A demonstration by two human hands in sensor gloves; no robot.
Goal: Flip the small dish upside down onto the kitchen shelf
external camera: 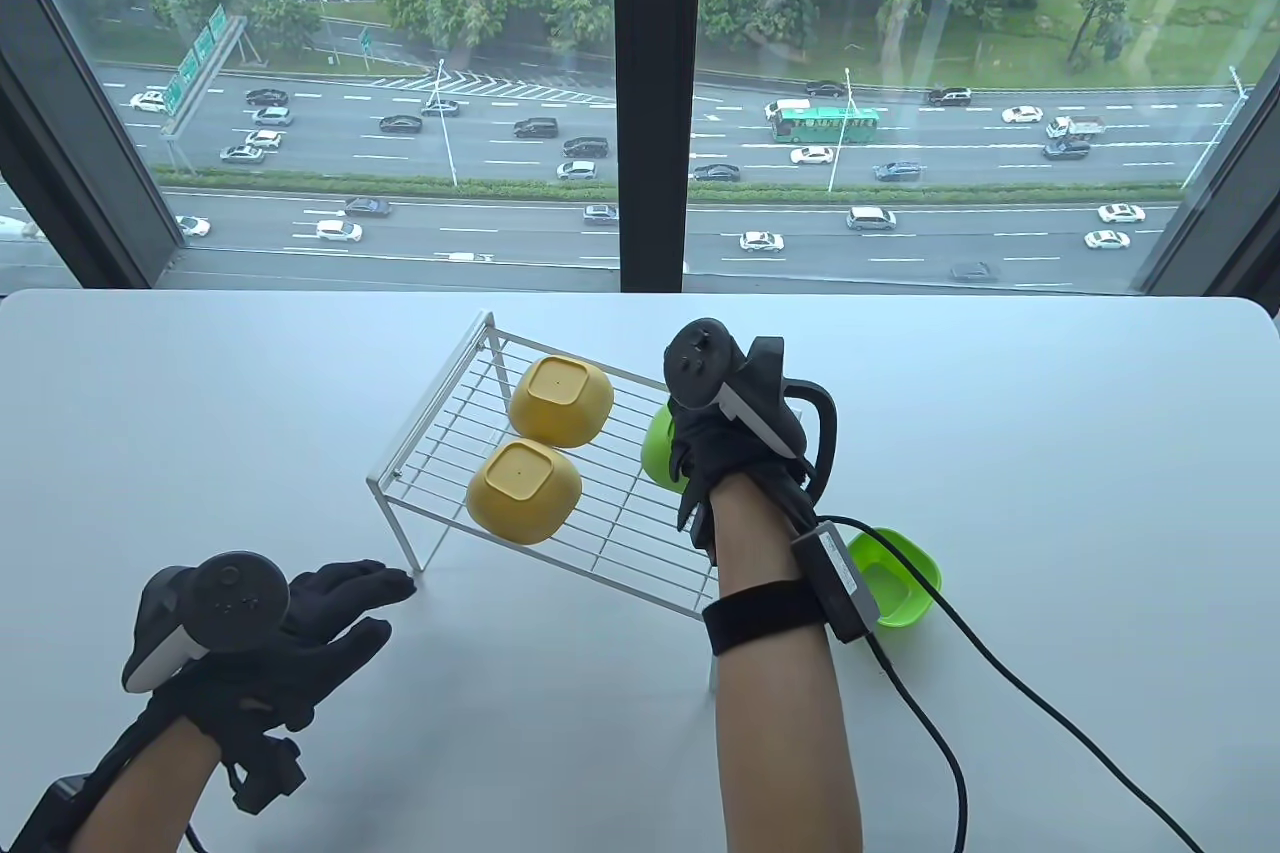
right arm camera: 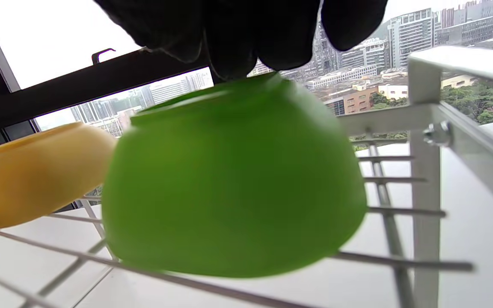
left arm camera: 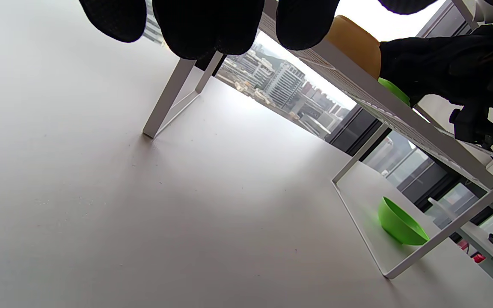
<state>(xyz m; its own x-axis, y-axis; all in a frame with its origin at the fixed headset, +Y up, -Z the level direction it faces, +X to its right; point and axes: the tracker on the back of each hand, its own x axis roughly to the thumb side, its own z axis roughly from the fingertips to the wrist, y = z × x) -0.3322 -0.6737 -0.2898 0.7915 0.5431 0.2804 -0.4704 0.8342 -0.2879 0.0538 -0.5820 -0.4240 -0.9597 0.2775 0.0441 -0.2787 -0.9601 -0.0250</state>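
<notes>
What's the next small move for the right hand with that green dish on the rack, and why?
Probably let go and lift the right hand clear. In the right wrist view the green dish already sits upside down on the wires of the rack, beside two upturned yellow dishes, with the fingers on its base. A second green dish waits upright on the table.

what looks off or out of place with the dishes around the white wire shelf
One small green plastic dish sits right way up on the white table, beside the white wire shelf, not on it. The two yellow dishes are upside down on the shelf; the right hand holds another green dish there.
</notes>
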